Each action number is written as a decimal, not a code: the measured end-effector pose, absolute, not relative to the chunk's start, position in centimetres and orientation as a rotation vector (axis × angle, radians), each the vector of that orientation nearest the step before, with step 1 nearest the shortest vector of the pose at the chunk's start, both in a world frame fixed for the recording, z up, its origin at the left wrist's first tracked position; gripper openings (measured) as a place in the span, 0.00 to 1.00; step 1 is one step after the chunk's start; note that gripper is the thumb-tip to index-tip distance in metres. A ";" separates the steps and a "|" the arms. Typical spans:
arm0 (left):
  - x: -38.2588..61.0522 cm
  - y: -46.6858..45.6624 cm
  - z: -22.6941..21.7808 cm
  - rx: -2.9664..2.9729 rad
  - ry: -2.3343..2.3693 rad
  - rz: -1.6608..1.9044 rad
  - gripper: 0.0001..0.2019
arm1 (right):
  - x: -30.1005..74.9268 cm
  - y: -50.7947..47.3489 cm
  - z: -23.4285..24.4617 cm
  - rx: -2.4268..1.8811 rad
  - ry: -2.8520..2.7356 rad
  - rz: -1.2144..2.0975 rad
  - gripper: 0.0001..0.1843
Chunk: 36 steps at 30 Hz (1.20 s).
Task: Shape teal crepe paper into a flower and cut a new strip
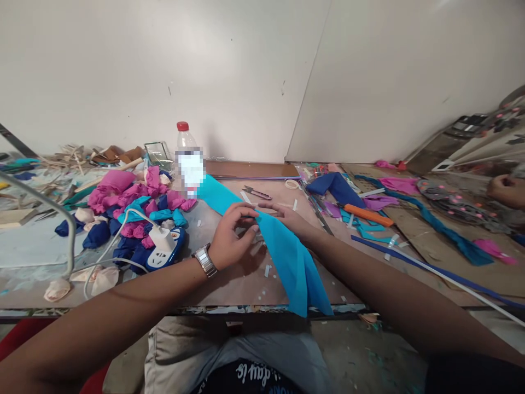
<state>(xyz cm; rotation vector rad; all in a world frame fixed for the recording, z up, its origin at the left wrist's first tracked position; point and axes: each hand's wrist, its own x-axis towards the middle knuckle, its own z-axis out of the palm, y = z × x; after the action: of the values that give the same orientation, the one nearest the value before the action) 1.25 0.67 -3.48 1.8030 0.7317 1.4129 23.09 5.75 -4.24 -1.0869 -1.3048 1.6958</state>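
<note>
A long turquoise fabric strip (285, 246) runs across the table in front of me, one end near the bottle and the other hanging over the front edge. My left hand (235, 235), with a metal watch at the wrist, is closed at the strip's middle, fingertips pinching its edge. On the other side, my right hand (289, 219) grips the same spot from the right; the fabric hides its thumb and part of its fingers. Just beyond both hands lie small thread snips (257, 192).
A bottle with a red cap (182, 126) stands behind the strip. Pink and blue fabric bundles (118, 200) and a power strip (166, 251) are at left. An orange-handled cutter (368, 215) and fabric scraps lie at right. Another person's hand (508, 191) shows at far right.
</note>
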 end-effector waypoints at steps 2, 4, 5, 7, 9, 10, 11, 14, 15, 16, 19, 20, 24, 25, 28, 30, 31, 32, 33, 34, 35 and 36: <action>1.2 0.7 -3.5 1.836 0.732 1.409 0.09 | 23.0 5.6 -4.1 -1.043 -1.377 1.756 0.36; 1.0 0.8 -3.4 1.878 0.731 1.404 0.10 | 22.9 5.2 -3.7 -0.989 -1.466 1.797 0.35; 1.0 0.8 -3.4 1.906 0.734 1.396 0.11 | 22.9 4.9 -3.5 -0.968 -1.498 1.807 0.35; 0.9 0.7 -3.2 1.967 0.752 1.373 0.11 | 22.8 4.4 -3.0 -0.948 -1.550 1.763 0.28; 0.9 0.6 -3.0 2.012 0.775 1.347 0.09 | 22.7 4.1 -2.7 -0.943 -1.611 1.738 0.23; 0.9 0.6 -2.9 2.023 0.785 1.343 0.08 | 22.7 4.0 -2.6 -0.944 -1.622 1.744 0.23; 0.8 0.6 -2.8 2.029 0.789 1.344 0.07 | 22.6 4.0 -2.6 -0.951 -1.614 1.756 0.23; 0.8 0.5 -2.8 2.044 0.773 1.365 0.07 | 22.5 4.1 -2.9 -1.004 -1.495 1.785 0.21; 0.7 0.6 -2.9 2.046 0.764 1.375 0.06 | 22.5 4.1 -3.0 -1.023 -1.445 1.787 0.20; 0.7 0.6 -2.9 2.042 0.753 1.381 0.07 | 22.4 4.1 -3.0 -1.037 -1.401 1.784 0.19; 0.6 0.6 -3.1 1.991 0.711 1.382 0.08 | 22.2 3.9 -3.1 -1.033 -1.325 1.783 0.18; 0.6 0.6 -3.1 1.966 0.689 1.379 0.09 | 22.1 3.9 -3.1 -1.024 -1.330 1.779 0.19; 0.7 0.3 -3.2 1.886 0.591 1.386 0.10 | 22.0 3.7 -3.1 -1.028 -1.382 1.727 0.21; 0.7 0.2 -3.2 1.874 0.578 1.388 0.10 | 21.9 3.7 -3.1 -1.035 -1.388 1.713 0.21; 0.8 0.0 -3.2 1.860 0.567 1.379 0.09 | 21.8 3.5 -2.8 -1.044 -1.388 1.710 0.20; 0.8 -0.2 -3.1 1.873 0.550 1.376 0.10 | 21.8 3.4 -2.5 -1.059 -1.360 1.721 0.21; 0.8 -0.2 -3.1 1.878 0.538 1.385 0.09 | 21.7 3.3 -2.3 -1.072 -1.345 1.714 0.21; 0.8 -0.2 -3.1 1.877 0.533 1.396 0.09 | 21.7 3.4 -2.2 -1.083 -1.326 1.696 0.21; 0.8 -0.2 -3.0 1.864 0.533 1.416 0.09 | 21.8 3.4 -2.1 -1.090 -1.306 1.669 0.21; 0.9 -0.2 -3.0 1.840 0.539 1.443 0.10 | 21.8 3.6 -2.1 -1.094 -1.283 1.632 0.20; 0.9 -0.2 -2.9 1.814 0.547 1.463 0.11 | 21.9 3.7 -2.1 -1.096 -1.257 1.593 0.19; 0.9 -0.2 -2.9 1.788 0.561 1.478 0.12 | 22.1 3.9 -2.1 -1.091 -1.229 1.556 0.18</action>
<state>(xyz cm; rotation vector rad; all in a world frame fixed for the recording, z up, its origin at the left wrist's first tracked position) 0.85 -0.20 -2.88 1.7877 0.5609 1.4784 22.06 3.94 -2.14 -1.0912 -1.2293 1.5561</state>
